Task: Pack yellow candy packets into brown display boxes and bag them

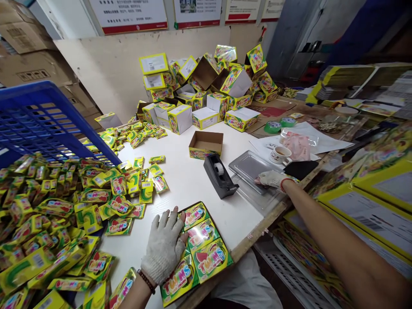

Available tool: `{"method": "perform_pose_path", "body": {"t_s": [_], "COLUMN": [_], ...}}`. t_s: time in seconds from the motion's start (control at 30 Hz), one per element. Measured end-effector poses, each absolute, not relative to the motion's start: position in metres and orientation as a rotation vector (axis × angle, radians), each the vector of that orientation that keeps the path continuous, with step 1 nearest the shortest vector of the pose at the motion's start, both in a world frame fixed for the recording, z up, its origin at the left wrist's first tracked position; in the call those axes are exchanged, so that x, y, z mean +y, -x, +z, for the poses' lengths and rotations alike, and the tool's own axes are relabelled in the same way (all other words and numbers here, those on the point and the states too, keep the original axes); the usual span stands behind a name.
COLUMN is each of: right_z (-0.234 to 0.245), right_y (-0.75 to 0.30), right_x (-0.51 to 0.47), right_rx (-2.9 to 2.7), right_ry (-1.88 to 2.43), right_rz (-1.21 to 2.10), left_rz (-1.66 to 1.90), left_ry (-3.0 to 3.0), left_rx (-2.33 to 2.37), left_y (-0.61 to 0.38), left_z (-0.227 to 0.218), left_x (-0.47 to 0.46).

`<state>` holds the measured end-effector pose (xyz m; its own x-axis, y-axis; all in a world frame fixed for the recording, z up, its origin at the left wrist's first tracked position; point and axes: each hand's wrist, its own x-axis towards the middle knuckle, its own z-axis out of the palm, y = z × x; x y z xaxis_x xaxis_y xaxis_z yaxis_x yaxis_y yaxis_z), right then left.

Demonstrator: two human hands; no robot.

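- left hand (pixel 165 245) spread on boxed packs (pixel 206 251) near wooden edge (pixel 264 224)
- right hand (pixel 273 179) at tray rim (pixel 243 177), pinching? can't tell
- tabletop (pixel 182 178) gap between packs and tape dispenser (pixel 222 185)

Packing workshop, w/ heaped sm. pkts (pixel 55 207), piled display boxes (pixel 181 120), tape dispenser (pixel 216 180), stacked brown ctns (pixel 35 68) & wall notices (pixel 128 15).

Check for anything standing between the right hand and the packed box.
Nothing visible stands directly between the right hand and the packed box; clear plastic lies flat there. The black tape dispenser stands just beside that line.
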<state>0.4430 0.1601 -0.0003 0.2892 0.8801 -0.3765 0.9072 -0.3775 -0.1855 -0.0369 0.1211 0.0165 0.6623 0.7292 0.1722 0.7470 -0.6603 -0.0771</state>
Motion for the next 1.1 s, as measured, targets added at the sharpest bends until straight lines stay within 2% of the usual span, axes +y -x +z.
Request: {"method": "perform_pose_path", "body": {"t_s": [0.17, 0.5, 0.9, 1.1], "right_z": [-0.002, 0.004, 0.000, 0.004], "right_y": [-0.446, -0.442, -0.404, -0.412], "right_x": [0.161, 0.164, 0.140, 0.138], "right_rx": [1.623, 1.606, 1.702, 1.789], "right_ry": [-2.419, -2.421, -2.448, -2.411], "right_rz": [-0.785, -0.763, -0.438, -0.593], "left_rz": [-0.226, -0.208, -0.224, -0.221], "left_ry": [2.737, 2.727, 2.724, 2.715], "left_rx": [-1.210, -1.215, -1.227, -1.225], "left_y": [0.037, 0.036, 0.035, 0.035], "left_z": [0.017, 0.018, 0.019, 0.017], "left_x": [0.122, 0.121, 0.121, 0.121]}}
